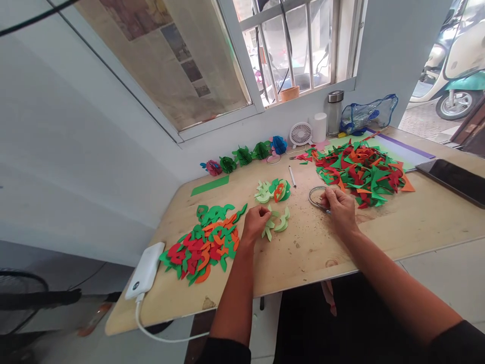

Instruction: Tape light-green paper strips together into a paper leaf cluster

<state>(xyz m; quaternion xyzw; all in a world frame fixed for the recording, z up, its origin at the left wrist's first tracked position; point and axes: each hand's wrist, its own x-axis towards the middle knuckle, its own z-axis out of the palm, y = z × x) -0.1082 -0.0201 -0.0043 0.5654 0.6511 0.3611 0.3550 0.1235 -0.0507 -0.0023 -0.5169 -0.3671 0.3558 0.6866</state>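
Near the table's middle, my left hand (257, 222) is closed in a pinch on a pale green paper cut-out (269, 232). Curved pale green pieces (282, 221) lie just right of its fingers. My right hand (339, 206) grips the right side of a thin roll of tape (311, 197), which stays close to the tabletop. Behind my left hand sit more pale green cut-outs (262, 192) and a green-and-orange paper cluster (279, 190). Left of it spreads a pile of green, red and orange cut-outs (195, 247).
Paper scraps (359, 169) are heaped at the right beside a dark phone (454, 179). Folded paper flowers (243, 155), a small fan (301, 134) and a glass bottle (335, 114) line the wall. A pen (292, 176) and a white power bank (146, 270) also lie here.
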